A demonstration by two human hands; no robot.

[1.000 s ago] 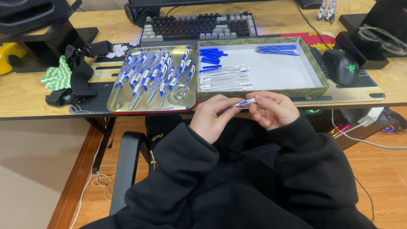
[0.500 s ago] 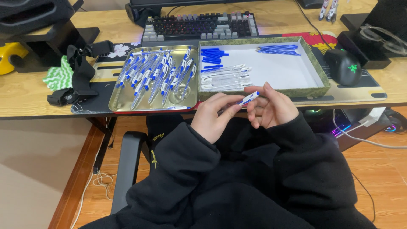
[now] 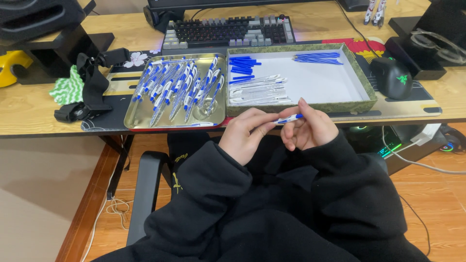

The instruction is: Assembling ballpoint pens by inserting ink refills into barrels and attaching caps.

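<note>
pen (image 3: pixel 287 118) pinched between both hands over my lap, just below desk edge. left hand (image 3: pixel 245 133) grips barrel end, right hand (image 3: pixel 310 128) closed round blue tip. since half second ago i see pen levelled, fingers tighter; looks like assembly twist. steel tray (image 3: pixel 141 115) of finished pens untouched.

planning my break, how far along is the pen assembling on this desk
Done: a metal tray holds many assembled blue and white pens. In hand: the left hand and right hand hold one pen between them. Left: the cardboard box holds clear barrels, blue caps and blue refills.
</note>
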